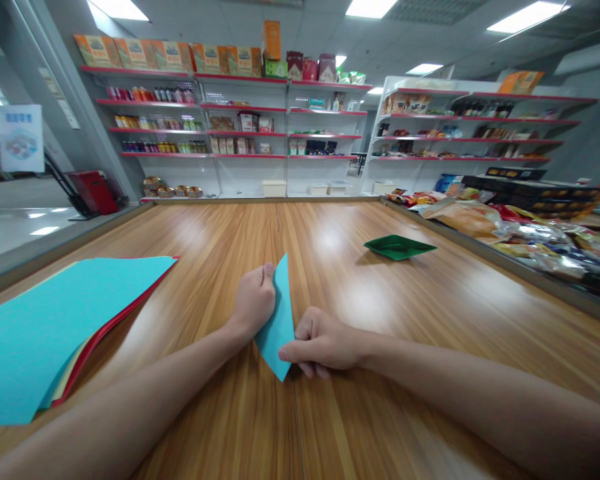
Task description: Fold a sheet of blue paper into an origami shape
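Turquoise paper (275,327), folded into a narrow pointed strip, is held tilted between the two hands, its lower tip just below the right thumb; whether it touches the desk (205,427) is hard to tell. The left hand (253,303) has its fingers (263,283) clamped on the upper left edge; the right hand (327,341) pinches the lower right edge, thumb laid on the near face, fingers curled. Folding looks well begun on this piece, but it is not opened out, so some shaping seems left. Beyond the right fingers, well apart, a green piece (400,248) lies folded with its middle opened, apparently finished. Left of the left fingers, flat sheets (80,313), turquoise over cream and red, look unfolded. Far beyond both hands stand shelves (250,165); packets (473,219) lie well right of the right fingers.
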Motion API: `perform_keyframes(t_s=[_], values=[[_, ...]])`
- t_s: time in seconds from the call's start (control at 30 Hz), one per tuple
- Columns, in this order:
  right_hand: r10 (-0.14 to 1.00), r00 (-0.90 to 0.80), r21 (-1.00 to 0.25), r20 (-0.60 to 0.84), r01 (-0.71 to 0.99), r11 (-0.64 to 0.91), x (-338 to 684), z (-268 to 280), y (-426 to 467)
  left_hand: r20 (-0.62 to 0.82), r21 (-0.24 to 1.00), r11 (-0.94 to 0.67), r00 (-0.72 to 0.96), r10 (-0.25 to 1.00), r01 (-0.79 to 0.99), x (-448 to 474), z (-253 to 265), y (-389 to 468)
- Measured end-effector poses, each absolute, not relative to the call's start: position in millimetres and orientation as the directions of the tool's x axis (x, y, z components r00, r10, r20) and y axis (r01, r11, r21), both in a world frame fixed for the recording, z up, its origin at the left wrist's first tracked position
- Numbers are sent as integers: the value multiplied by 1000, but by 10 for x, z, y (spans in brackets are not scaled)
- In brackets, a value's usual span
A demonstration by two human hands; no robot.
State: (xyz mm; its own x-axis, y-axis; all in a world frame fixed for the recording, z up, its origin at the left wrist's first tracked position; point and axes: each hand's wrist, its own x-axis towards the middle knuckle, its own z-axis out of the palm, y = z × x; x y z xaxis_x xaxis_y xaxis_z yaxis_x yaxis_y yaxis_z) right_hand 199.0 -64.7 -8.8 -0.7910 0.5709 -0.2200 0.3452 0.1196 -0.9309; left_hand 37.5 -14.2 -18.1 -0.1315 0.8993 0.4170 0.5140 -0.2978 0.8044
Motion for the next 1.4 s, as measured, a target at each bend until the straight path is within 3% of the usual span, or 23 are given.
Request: perform_keyframes(t_s=[0.1, 0.23, 0.33, 0.53, 0.77, 1.0, 1.17, 1.3, 1.4], values=[[501, -843, -946, -197, 297, 128, 1999, -114, -613, 373, 843, -246, -191, 908, 479, 315, -152, -80], [797, -600, -997, 69, -25, 68, 1996, -228, -426, 415, 776, -324, -52, 908, 542, 291, -190, -85], [921, -374, -987, 108, -153, 53, 2013, -299, -258, 459, 669, -432, 121, 880, 605, 349, -246, -166], [925, -279, -966, 258, -76, 247, 2044, -294, -209, 421, 575, -508, 300, 856, 641, 422, -245, -302], [932, -235, -961, 275, -25, 277, 2026, -267, -263, 397, 606, -562, 397, 827, 563, 397, -247, -330], [944, -216, -968, 248, -23, 249, 2009, -288, -300, 396, 662, -474, 266, 879, 580, 468, -251, -392], [879, -427, -967, 210, 39, 250, 1930, -299, -504, 401, 726, -401, 129, 907, 559, 438, -230, -342], [853, -489, -974, 180, 33, 225, 1884, -286, -586, 426, 720, -411, 113, 898, 559, 401, -216, -315], [891, -419, -981, 176, -3, 193, 1891, -261, -533, 414, 724, -437, 172, 894, 533, 416, -214, -330]])
